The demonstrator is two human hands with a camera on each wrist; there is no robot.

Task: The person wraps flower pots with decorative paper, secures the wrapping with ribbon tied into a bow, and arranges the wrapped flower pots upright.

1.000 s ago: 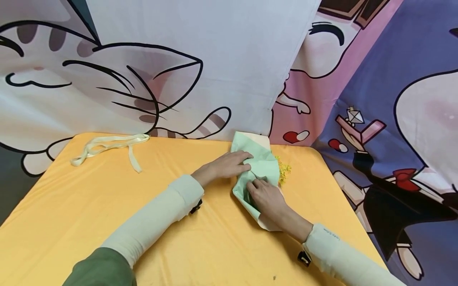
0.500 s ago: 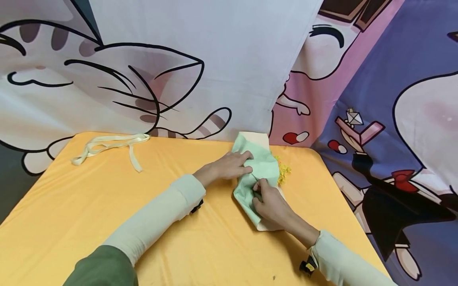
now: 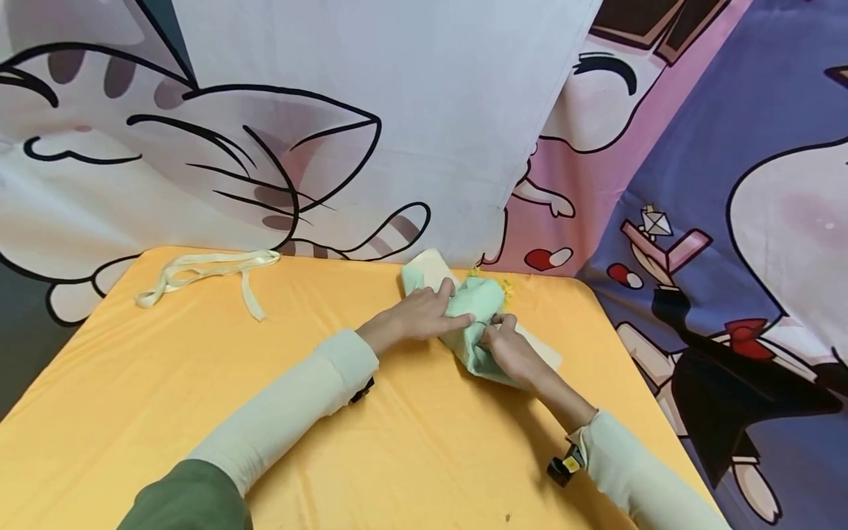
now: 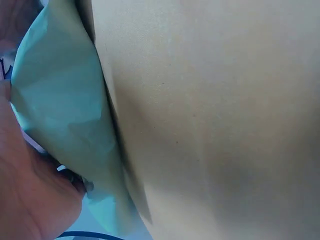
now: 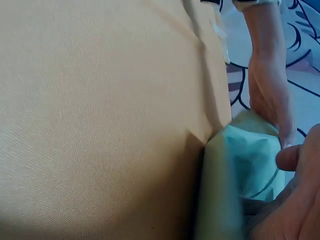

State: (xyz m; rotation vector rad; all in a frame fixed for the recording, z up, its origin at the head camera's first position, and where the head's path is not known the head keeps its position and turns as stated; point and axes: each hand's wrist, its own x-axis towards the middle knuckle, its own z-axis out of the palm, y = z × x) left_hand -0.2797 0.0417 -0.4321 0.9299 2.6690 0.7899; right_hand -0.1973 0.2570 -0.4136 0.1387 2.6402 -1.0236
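Mint-green wrapping paper [image 3: 478, 296] with a cream underside lies folded into a bundle near the table's back edge. Small yellow flowers [image 3: 508, 291] peek out beyond its far right side; the rest of them is hidden. My left hand [image 3: 420, 315] holds the bundle from the left, its thumb over the paper and its other fingertips partly hidden. On the near right side, my right hand [image 3: 515, 352] pinches a fold of the paper with curled fingers. In the right wrist view both hands meet at the crumpled paper [image 5: 252, 157].
A loose pale-yellow ribbon [image 3: 192, 266] lies at the table's back left. The table wears a yellow cloth [image 3: 371, 456]. Behind it hangs a white cartoon-cat backdrop [image 3: 450, 110], with a blue and pink one at the right.
The bundle has turned, its far end swinging left and its near end right. My right hand has moved up and slightly right with the paper. My left hand has stayed nearly in place.
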